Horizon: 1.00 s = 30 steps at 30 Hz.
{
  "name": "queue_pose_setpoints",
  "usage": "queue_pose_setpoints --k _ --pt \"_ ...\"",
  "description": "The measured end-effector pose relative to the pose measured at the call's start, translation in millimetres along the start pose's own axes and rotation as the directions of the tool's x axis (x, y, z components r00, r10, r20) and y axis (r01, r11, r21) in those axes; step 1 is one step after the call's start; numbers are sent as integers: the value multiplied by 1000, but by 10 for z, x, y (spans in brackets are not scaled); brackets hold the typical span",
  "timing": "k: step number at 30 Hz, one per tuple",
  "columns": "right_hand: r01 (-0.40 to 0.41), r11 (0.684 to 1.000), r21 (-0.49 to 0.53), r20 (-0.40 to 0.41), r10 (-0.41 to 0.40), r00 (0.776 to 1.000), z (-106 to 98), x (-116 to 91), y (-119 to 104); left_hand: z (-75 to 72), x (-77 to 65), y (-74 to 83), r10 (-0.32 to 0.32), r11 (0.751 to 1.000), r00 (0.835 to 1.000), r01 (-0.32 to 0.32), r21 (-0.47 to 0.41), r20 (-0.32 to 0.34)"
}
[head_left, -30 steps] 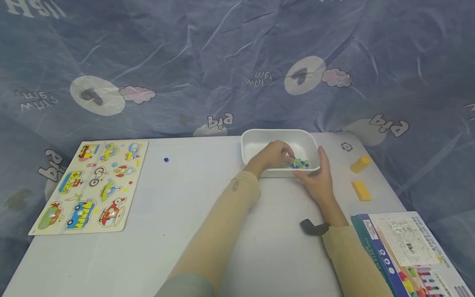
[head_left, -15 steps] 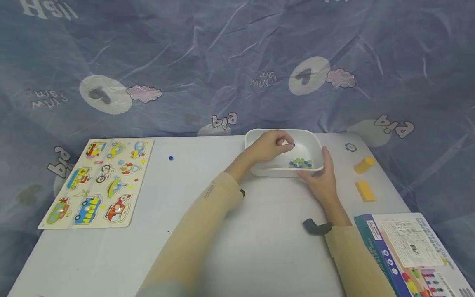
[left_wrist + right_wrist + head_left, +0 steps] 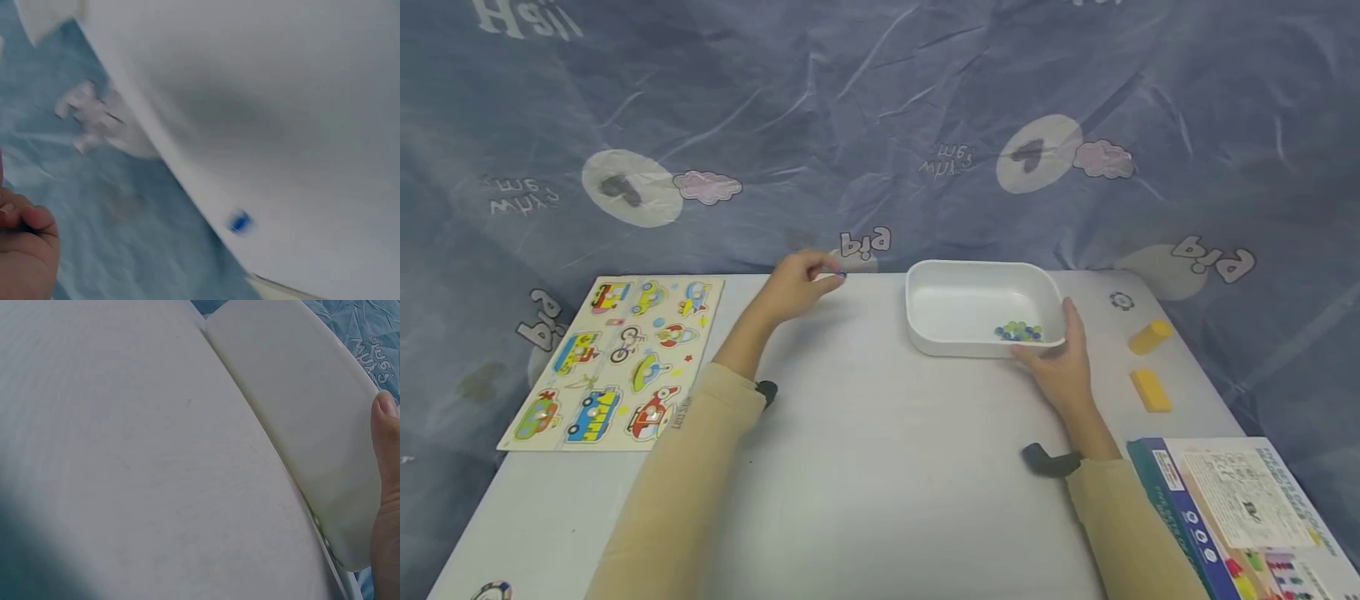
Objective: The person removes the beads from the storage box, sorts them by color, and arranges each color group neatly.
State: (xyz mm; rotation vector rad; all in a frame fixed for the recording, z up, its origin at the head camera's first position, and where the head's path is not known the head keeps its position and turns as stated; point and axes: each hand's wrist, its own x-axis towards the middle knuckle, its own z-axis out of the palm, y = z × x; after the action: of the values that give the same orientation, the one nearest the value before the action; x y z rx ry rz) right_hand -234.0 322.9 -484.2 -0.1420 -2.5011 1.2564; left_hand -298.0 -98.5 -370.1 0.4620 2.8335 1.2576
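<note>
My left hand [image 3: 800, 286] pinches a small blue bead [image 3: 842, 274] between thumb and fingertips, above the table's far edge. In the left wrist view, the curled fingers [image 3: 28, 250] show at the lower left, and another blue bead [image 3: 239, 222] lies on the white table near its edge. My right hand [image 3: 1062, 362] holds the near right corner of a white plastic tray [image 3: 955, 346], with its thumb [image 3: 385, 425] at the near rim. Blue and yellow-green beads [image 3: 1018, 331] are gathered in the tray's near right part.
A wooden picture puzzle board [image 3: 617, 362] lies at the left. Right of the tray are a yellow cylinder [image 3: 1150, 337] and a yellow block [image 3: 1151, 391]. A printed box [image 3: 1240, 508] sits at the front right. A patterned blue cloth [image 3: 850, 125] hangs behind the table.
My left hand has lifted out of the tray with a blue bead and moved left across the table. The right hand stays at the tray's corner. The head view has shifted slightly.
</note>
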Motion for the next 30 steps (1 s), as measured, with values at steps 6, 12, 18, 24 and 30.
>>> queue_pose_setpoints --k 6,12,18,24,30 --pt "-17 1000 -3 10 17 1000 -16 -24 -11 -303 -132 -610 -204 973 979 199 119 26" --pt "-6 1000 3 19 6 1000 -12 -37 -34 -406 -201 -857 -340 925 935 313 214 104" --pt "-7 1000 2 17 7 1000 -7 -34 -31 -388 -225 -929 -363 911 923 324 254 126" --pt "5 1000 1 19 -5 1000 -14 -32 -29 -332 -224 -945 -354 913 926 311 265 130" --pt "14 1000 9 18 -14 1000 -10 -31 -42 -315 -222 -960 -356 912 928 318 258 115"
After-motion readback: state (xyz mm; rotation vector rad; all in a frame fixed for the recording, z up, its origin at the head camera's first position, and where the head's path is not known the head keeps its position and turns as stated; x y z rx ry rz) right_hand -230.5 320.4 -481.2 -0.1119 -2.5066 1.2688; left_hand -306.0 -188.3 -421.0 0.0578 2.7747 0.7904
